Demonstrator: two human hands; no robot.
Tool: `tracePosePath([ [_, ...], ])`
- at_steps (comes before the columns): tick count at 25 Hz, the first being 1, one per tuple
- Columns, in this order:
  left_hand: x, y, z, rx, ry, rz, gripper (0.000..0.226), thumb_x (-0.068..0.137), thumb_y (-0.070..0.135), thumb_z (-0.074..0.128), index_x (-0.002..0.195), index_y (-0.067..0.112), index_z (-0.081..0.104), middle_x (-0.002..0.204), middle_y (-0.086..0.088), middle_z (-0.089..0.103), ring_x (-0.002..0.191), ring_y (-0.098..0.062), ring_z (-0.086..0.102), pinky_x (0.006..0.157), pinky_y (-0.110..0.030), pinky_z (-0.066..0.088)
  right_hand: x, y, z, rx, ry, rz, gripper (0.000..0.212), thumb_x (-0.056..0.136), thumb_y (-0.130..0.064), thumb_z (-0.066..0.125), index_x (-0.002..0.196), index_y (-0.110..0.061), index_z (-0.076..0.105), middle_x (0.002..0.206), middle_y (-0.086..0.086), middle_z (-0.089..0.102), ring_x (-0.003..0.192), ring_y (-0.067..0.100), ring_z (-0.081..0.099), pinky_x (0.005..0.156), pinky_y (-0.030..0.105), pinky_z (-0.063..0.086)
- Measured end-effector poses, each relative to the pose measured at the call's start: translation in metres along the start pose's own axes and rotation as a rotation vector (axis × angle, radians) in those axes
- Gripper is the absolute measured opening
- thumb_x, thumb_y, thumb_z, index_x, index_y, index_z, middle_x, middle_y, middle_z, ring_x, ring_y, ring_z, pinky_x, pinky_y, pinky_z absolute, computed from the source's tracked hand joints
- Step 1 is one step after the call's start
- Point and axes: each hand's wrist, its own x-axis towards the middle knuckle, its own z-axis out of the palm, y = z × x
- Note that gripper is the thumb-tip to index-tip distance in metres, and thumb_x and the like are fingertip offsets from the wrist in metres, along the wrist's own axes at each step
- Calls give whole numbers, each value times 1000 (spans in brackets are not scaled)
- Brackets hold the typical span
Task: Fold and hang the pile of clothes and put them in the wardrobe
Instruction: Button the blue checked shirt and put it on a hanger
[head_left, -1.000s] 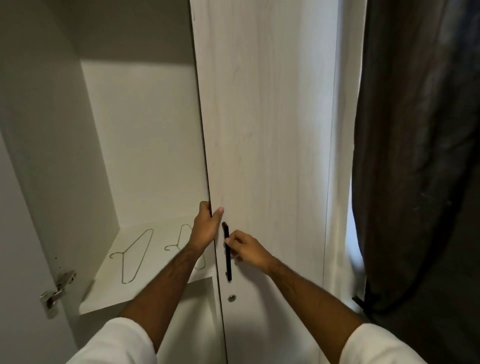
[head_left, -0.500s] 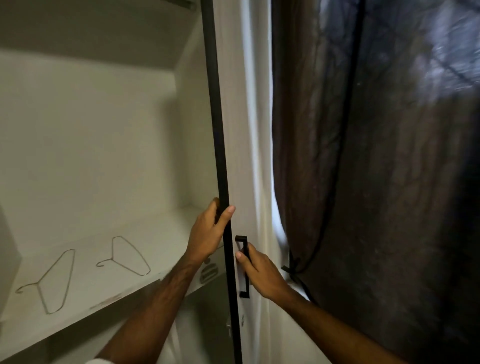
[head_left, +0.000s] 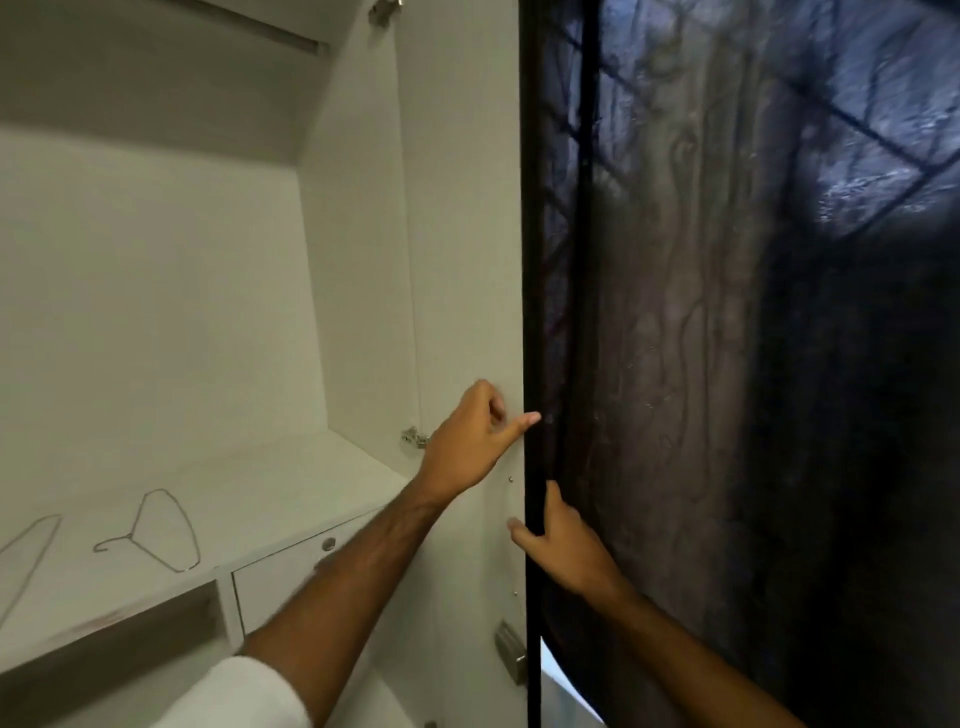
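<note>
In the head view, the only one there is, the person stands close to the open wardrobe, whose right door is swung out so far that its white inner face and dark front edge face the camera. The left hand rests against that inner face near the edge, thumb stretched toward the edge and the other fingers loosely curled with nothing inside them; it looks placed there to steady or push the panel rather than to grasp it. The right hand is lower down and wraps the dark edge itself, thumb on the inner face and fingers out of sight behind the door, a grip that suits guiding the door wide. Just beyond the door hangs a dark curtain, so the door probably needs a controlled hand to stay off the fabric. Inside, two wire hangers lie flat on the shelf, apart from each other, likely ready for the garments. A hanging rail crosses the top, and a small drawer sits under the shelf. The pile of clothes is nowhere in this view, so folding and hanging appear not yet begun; this moment reads as getting access.
</note>
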Motion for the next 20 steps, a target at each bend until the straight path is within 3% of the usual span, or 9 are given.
tracePosePath([
  [3, 17, 18, 46, 52, 55, -88, 81, 84, 70, 63, 140, 19, 35, 142, 0, 39, 124, -22, 52, 102, -46, 50, 14, 24, -30, -11, -22, 51, 53, 91, -53, 61, 130, -23, 42, 128, 0, 63, 111, 19, 65, 96, 42, 55],
  [7, 33, 28, 85, 81, 35, -150, 98, 85, 70, 61, 155, 17, 18, 159, -4, 21, 138, -30, 42, 109, -53, 43, 25, 50, -48, 31, -20, 106, 53, 99, -43, 59, 140, -14, 41, 137, 6, 60, 121, 24, 61, 104, 42, 51],
  [10, 41, 32, 99, 96, 37, -147, 98, 87, 68, 61, 156, 14, 17, 160, -5, 19, 139, -31, 41, 110, -53, 43, 28, 60, -47, 30, 39, 84, 61, 103, -35, 55, 153, -13, 30, 151, 6, 47, 137, 23, 49, 116, 37, 38],
  [12, 41, 28, 100, 121, 0, -104, 93, 90, 64, 59, 157, 15, 17, 162, -5, 19, 139, -30, 41, 110, -53, 42, 23, 57, -43, -98, 208, -17, 69, 105, -22, 52, 161, -14, 13, 164, 4, 26, 148, 21, 31, 123, 35, 23],
  [13, 38, 23, 99, 154, -12, -80, 86, 94, 60, 57, 157, 15, 18, 162, -4, 20, 139, -29, 41, 110, -53, 41, 21, 53, -42, -186, 319, -101, 73, 103, -15, 51, 162, -14, 7, 167, 6, 16, 151, 22, 25, 124, 39, 24],
  [15, 28, 0, 91, 223, -13, -72, 72, 100, 54, 50, 156, 18, 22, 162, -2, 25, 139, -27, 42, 109, -53, 40, 22, 45, -42, -376, 463, -279, 80, 97, -7, 54, 162, -12, 8, 169, 11, 6, 155, 28, 15, 123, 47, 29],
  [17, 13, -31, 79, 288, -26, -112, 63, 102, 48, 48, 154, 19, 27, 161, -2, 28, 138, -27, 43, 108, -52, 41, 28, 37, -40, -576, 478, -353, 83, 92, -12, 58, 162, -10, 14, 170, 11, 1, 156, 37, 1, 121, 56, 28],
  [20, -12, -90, 46, 401, -57, -205, 52, 101, 38, 52, 147, 19, 37, 156, -1, 33, 134, -28, 46, 104, -52, 42, 35, 30, -22, -785, 446, -300, 83, 86, -23, 64, 160, -10, 26, 170, 14, 1, 150, 54, -10, 122, 65, 8],
])
